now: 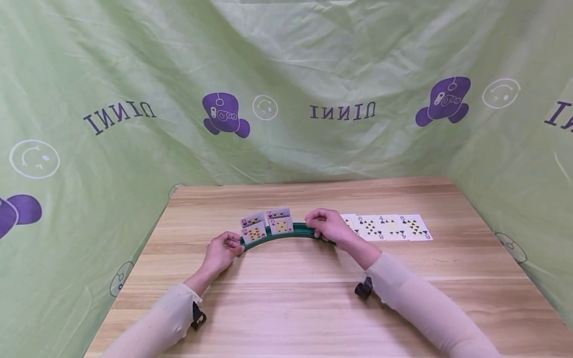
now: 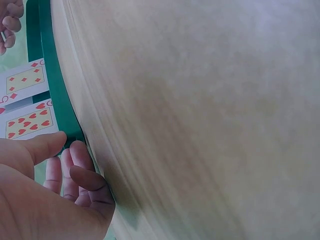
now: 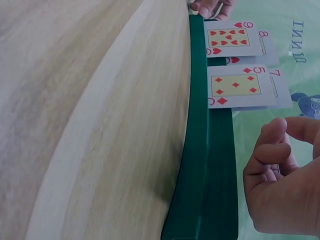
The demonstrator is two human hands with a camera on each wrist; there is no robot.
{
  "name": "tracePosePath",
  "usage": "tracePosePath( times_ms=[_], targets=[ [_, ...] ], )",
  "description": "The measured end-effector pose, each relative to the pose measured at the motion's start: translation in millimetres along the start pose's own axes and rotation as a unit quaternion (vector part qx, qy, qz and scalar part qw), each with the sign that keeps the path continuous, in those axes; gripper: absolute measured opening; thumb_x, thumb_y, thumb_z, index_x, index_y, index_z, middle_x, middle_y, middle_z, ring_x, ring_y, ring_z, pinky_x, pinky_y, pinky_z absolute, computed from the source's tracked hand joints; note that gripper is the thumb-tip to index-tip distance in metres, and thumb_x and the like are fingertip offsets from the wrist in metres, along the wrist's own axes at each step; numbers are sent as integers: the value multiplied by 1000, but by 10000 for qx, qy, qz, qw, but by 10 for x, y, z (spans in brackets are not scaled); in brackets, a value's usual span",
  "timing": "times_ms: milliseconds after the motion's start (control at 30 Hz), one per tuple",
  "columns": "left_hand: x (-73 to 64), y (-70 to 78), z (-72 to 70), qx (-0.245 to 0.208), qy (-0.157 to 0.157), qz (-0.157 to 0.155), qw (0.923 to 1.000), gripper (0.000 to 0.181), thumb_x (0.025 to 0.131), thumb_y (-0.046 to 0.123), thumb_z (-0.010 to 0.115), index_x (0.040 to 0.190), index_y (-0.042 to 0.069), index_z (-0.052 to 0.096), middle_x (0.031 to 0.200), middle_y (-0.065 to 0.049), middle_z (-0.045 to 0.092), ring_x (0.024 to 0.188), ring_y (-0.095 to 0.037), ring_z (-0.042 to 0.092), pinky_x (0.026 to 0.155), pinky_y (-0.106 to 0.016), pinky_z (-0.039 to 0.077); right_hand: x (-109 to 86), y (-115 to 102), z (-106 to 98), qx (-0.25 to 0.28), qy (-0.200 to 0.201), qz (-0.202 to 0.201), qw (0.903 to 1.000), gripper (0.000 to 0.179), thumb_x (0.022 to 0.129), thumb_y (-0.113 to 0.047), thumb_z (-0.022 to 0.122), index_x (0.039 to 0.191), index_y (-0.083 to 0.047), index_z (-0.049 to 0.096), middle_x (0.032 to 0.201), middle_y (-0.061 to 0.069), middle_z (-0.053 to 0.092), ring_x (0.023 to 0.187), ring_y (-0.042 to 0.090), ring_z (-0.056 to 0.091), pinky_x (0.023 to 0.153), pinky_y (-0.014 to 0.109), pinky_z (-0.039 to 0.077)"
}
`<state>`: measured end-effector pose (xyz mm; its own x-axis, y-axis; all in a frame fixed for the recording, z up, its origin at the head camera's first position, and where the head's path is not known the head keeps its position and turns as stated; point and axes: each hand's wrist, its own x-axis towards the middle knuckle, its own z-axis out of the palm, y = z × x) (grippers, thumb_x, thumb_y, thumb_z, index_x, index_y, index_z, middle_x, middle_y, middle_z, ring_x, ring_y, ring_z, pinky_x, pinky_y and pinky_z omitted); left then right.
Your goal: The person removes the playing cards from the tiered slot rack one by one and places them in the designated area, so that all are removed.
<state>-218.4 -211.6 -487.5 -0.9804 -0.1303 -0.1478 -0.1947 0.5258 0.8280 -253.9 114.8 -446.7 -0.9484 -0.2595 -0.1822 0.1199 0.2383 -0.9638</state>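
A curved green card holder (image 1: 304, 229) lies on the table. My left hand (image 1: 220, 254) pinches its left end between thumb and fingers. Standing in its front slot are a nine of hearts (image 3: 232, 40) and a five of diamonds (image 3: 239, 86). Behind them rise a red eight (image 3: 268, 47) and a red seven (image 3: 281, 92), both partly covered. Over the holder's right part hovers my right hand (image 1: 333, 227), its fingers loosely curled and thumb near the index fingertip. In the right wrist view that hand (image 3: 280, 185) appears apart from the holder, with nothing visible in its fingers.
Face-up black-suited cards (image 1: 370, 227) lie in an overlapping row to the right, the leftmost partly behind my right hand. A wooden table (image 1: 286, 308) carries everything. Green printed cloth (image 1: 286, 59) hangs at the back and both sides. Each wrist wears a small black camera.
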Motion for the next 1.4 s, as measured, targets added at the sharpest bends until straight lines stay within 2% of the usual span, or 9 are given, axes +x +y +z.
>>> tracePosePath(
  times_ms=[333,567,967,1400],
  targets=[
    [1,2,1,-20,-6,64,10000,27,85,-2,73,110,2,63,94,-10,63,80,-16,61,66,-19,49,55,-10,103,-175,-4,-61,9998,30,95,-15,65,120,1,63,106,21,66,62,11,56,50,23,39],
    [6,0,5,39,0,78,10000,27,84,-1,73,110,2,63,95,-10,64,81,-16,62,67,-19,50,72,-13,138,-207,53,-37,9998,23,95,-15,65,115,-4,66,102,11,65,64,13,57,50,24,40],
    [5,-4,3,44,4,-1,10000,26,86,1,73,110,4,63,95,-9,64,82,-16,61,67,-20,48,98,-31,221,-293,203,-109,9993,20,94,-14,66,112,-7,67,107,9,68,61,12,56,45,23,37],
    [16,-16,7,40,25,0,10000,26,85,1,73,110,4,64,95,-10,64,82,-17,60,67,-20,47,173,-62,310,-439,284,-85,9986,16,94,-15,67,109,-9,68,106,9,65,64,12,58,49,23,41]
  ],
)
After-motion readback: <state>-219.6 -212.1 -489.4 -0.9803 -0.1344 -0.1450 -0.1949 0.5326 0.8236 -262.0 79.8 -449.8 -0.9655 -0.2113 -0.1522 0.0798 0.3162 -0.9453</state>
